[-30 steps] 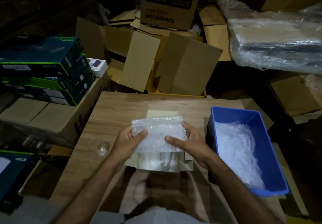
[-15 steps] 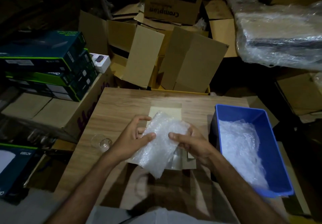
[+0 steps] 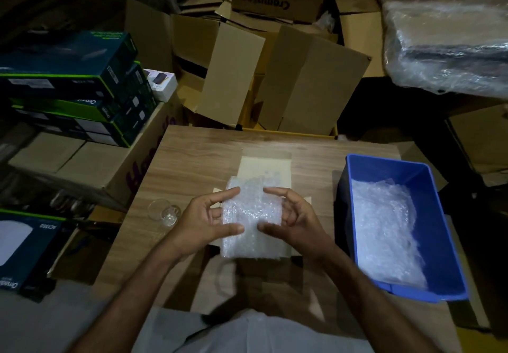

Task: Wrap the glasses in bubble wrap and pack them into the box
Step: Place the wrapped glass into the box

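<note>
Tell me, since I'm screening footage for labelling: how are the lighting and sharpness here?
Head view: dim overall, light pooled on the table centre, corners nearly black; bubble wrap bundle bright and slightly washed out; the clear glass barely reads; left hand and right hand fairly sharp; wide-angle bending toward the edges.

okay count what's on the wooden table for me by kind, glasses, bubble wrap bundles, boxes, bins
Bare glasses: 1, the glass
Bubble wrap bundles in hands: 1, the bundle
Open boxes: 1, the box
Blue bins: 1, the bin with loose wrap
Total: 4
</note>
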The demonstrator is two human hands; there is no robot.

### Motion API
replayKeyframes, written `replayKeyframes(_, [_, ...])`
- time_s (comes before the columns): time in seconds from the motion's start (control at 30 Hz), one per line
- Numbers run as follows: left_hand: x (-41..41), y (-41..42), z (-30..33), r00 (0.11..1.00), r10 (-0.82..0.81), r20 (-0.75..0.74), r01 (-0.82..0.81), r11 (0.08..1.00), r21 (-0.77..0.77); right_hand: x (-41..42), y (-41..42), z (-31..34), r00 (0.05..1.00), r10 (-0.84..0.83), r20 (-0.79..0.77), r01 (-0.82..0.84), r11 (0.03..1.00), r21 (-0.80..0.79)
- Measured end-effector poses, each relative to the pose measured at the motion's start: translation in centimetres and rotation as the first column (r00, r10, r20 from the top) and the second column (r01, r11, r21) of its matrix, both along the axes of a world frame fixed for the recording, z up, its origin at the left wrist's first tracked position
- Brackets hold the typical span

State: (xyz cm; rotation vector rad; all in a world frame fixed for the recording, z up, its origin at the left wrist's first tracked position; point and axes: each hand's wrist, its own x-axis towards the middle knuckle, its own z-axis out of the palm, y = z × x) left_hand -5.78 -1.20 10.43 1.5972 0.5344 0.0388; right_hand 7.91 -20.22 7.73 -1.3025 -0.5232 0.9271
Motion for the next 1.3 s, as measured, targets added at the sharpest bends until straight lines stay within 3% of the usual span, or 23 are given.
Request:
replayKeyframes(0.07, [-0.2, 0.5, -0.1, 0.998, -0.025, -0.051, 0.028, 0.998, 0.057, 0.3, 0.3, -0.2, 0.998, 0.045, 0.046, -0.041, 0.997, -0.071])
replayKeyframes(0.13, [-0.2, 1.0, 0.0, 0.991, -0.037, -0.132, 0.068, 0.969, 0.237, 0.4, 0.7, -0.3, 0.991, 0.06, 0.12, -0.043, 0.99, -0.137])
replayKeyframes(0.2, [-0.2, 1.0, 0.0, 0.985, -0.05, -0.166, 0.12, 0.888, 0.444, 0.5, 1.2, -0.3, 0.953, 0.079, 0.292, -0.019, 0.979, -0.202])
replayKeyframes(0.27, [-0.2, 1.0, 0.3, 0.99, -0.056, -0.129, 0.118, 0.828, 0.548, 0.5, 1.5, -0.7, 0.868, 0.119, 0.482, -0.011, 0.975, -0.222])
replayKeyframes(0.33, [-0.5, 1.2, 0.2, 0.994, -0.068, -0.082, 0.1, 0.851, 0.515, 0.7, 1.8, -1.3, 0.835, 0.126, 0.536, 0.011, 0.97, -0.244])
replayKeyframes(0.4, [-0.8, 1.4, -0.2, 0.997, -0.067, -0.038, 0.075, 0.96, 0.272, 0.7, 2.0, -1.5, 0.905, 0.096, 0.415, 0.015, 0.967, -0.255])
replayKeyframes(0.47, [-1.2, 1.5, -0.4, 0.999, -0.045, -0.007, 0.045, 0.996, 0.078, 0.4, 2.4, -1.8, 0.936, 0.071, 0.345, -0.009, 0.984, -0.18])
replayKeyframes(0.6, [-1.9, 2.0, -1.8, 0.999, 0.026, 0.037, -0.026, 1.0, -0.01, -0.6, 2.8, -2.2, 0.937, 0.084, 0.338, -0.058, 0.995, -0.086])
replayKeyframes(0.7, [-2.9, 2.8, -2.4, 1.0, -0.027, -0.007, 0.026, 0.998, -0.053, -1.1, 3.3, -2.5, 0.929, 0.091, 0.358, -0.082, 0.996, -0.04])
replayKeyframes(0.8, [-4.1, 3.4, -2.4, 0.998, -0.043, -0.037, 0.03, 0.95, -0.311, -1.7, 4.0, -3.2, 0.951, 0.031, 0.307, -0.042, 0.999, 0.029])
replayKeyframes(0.87, [-4.4, 3.6, -2.6, 0.999, 0.034, -0.023, -0.04, 0.924, -0.38, -1.9, 4.3, -3.5, 0.959, 0.035, 0.283, -0.04, 0.999, 0.014])
replayKeyframes(0.97, [-4.1, 3.7, -3.1, 0.988, 0.154, 0.005, -0.147, 0.955, -0.258, -2.3, 5.0, -3.5, 0.966, 0.042, 0.256, -0.036, 0.999, -0.03])
replayKeyframes(1.13, [-4.5, 4.9, -4.3, 0.989, 0.15, -0.002, -0.149, 0.981, -0.126, -3.2, 7.1, -4.0, 0.935, 0.055, 0.35, -0.014, 0.993, -0.12])
replayKeyframes(1.3, [-5.1, 6.9, -6.7, 0.976, 0.214, 0.034, -0.217, 0.958, 0.19, -3.9, 10.2, -5.2, 0.917, 0.088, 0.39, -0.019, 0.984, -0.178])
